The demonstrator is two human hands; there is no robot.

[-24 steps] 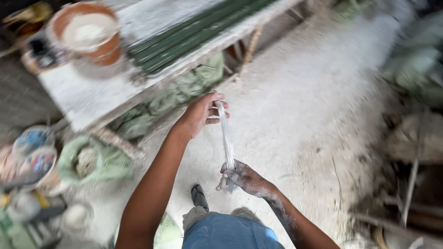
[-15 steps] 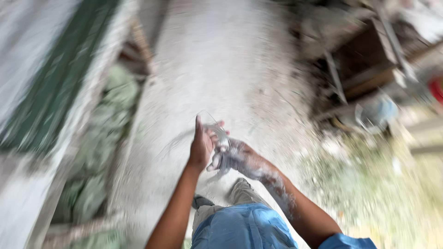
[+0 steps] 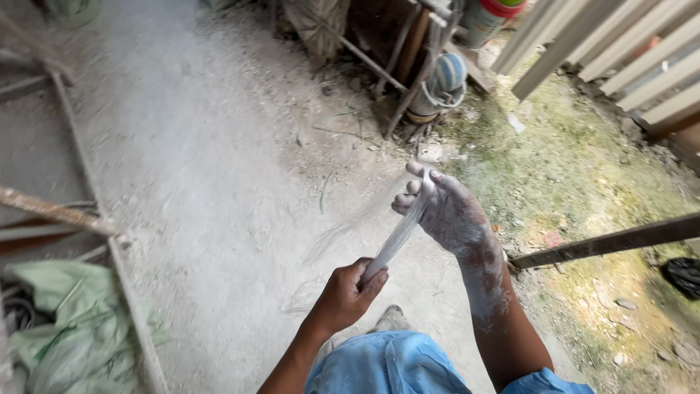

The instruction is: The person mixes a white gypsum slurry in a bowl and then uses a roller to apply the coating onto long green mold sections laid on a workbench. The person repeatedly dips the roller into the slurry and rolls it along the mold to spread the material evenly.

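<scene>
Green woven sack [image 3: 69,321], crumpled, at lower left beside a metal frame, round tub [image 3: 487,20] with red lid and pale green printed label, at top edge right of centre, partly cut off, no signs or screens

Green sack [image 3: 69,321], striped jug [image 3: 446,73], dusty floor [image 3: 211,160].
</scene>
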